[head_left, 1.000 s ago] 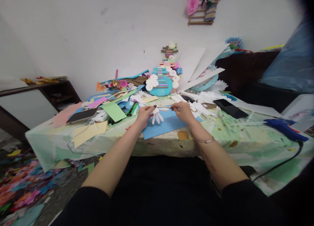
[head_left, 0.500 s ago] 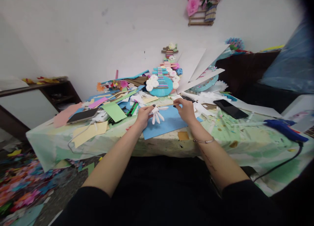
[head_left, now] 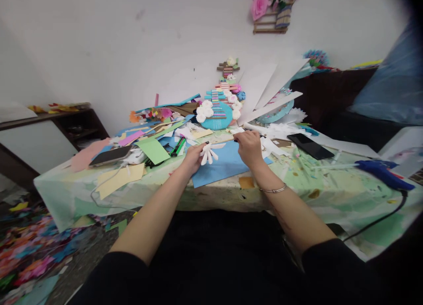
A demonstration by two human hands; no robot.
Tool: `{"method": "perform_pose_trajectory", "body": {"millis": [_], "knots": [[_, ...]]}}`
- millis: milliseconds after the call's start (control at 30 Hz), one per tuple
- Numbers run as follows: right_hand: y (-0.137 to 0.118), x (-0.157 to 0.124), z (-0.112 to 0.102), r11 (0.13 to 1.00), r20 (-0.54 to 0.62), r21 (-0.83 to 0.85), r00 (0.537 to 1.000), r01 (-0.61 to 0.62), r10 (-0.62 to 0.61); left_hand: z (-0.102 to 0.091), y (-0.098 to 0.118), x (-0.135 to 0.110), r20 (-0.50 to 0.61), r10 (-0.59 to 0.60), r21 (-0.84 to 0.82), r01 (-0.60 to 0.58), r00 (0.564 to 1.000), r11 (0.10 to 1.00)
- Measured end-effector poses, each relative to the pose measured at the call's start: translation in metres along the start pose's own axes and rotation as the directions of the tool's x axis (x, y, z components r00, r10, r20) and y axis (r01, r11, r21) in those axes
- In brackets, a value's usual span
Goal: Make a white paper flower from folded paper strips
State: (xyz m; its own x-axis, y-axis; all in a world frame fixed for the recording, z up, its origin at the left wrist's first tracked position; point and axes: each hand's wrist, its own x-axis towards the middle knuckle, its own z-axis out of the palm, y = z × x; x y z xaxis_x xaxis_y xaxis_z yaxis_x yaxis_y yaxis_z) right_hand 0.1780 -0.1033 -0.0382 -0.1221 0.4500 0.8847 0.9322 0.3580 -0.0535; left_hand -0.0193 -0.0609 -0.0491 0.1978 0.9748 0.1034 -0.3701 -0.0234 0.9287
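My left hand (head_left: 194, 157) is closed on a white paper flower (head_left: 209, 154), pinched near its centre with thumb and fingers. The flower's narrow petals fan out downward and to the right, above a blue sheet (head_left: 224, 164). My right hand (head_left: 249, 147) is closed in a pinch, over the right part of that sheet. A thin tan stick (head_left: 223, 142) runs between the two hands, its right end at my right fingertips. Its left end is hidden behind the flower.
Left lie a phone (head_left: 110, 156), a green paper piece (head_left: 153, 150) and a green-and-black cutter (head_left: 178, 147). Right lie another phone (head_left: 310, 146) and a blue glue gun (head_left: 383, 172) with its cord. Behind stands a turquoise disc decoration (head_left: 218, 117) with white flowers.
The white flower has turned in my left hand and shifted slightly left, its petals showing more spread. My right hand has tilted a little, its fingers curling further in.
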Motion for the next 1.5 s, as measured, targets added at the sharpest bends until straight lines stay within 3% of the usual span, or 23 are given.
{"method": "perform_pose_trajectory", "body": {"millis": [400, 733, 1033, 1500], "knots": [[-0.0038, 0.0017, 0.0026, 0.999, -0.074, -0.05, 0.997, -0.016, 0.012, -0.0024, -0.0027, 0.0036, 0.05, -0.015, -0.032, 0.017, 0.999, 0.999], [-0.0016, 0.0023, 0.0042, 0.999, -0.056, 0.049, 0.998, -0.014, 0.017, -0.0003, 0.0006, 0.0002, -0.006, 0.018, -0.068, -0.018, 1.0, 0.998], [-0.0017, 0.0026, 0.0056, 0.998, -0.062, -0.06, 0.998, 0.016, -0.02, -0.0022, -0.0012, 0.0025, 0.02, 0.007, -0.079, -0.005, 1.0, 0.997], [-0.0059, 0.0033, 0.0047, 0.995, -0.061, -0.095, 0.998, -0.041, 0.035, -0.0021, -0.0018, 0.0017, 0.04, 0.007, -0.087, -0.003, 0.999, 0.996]]}}
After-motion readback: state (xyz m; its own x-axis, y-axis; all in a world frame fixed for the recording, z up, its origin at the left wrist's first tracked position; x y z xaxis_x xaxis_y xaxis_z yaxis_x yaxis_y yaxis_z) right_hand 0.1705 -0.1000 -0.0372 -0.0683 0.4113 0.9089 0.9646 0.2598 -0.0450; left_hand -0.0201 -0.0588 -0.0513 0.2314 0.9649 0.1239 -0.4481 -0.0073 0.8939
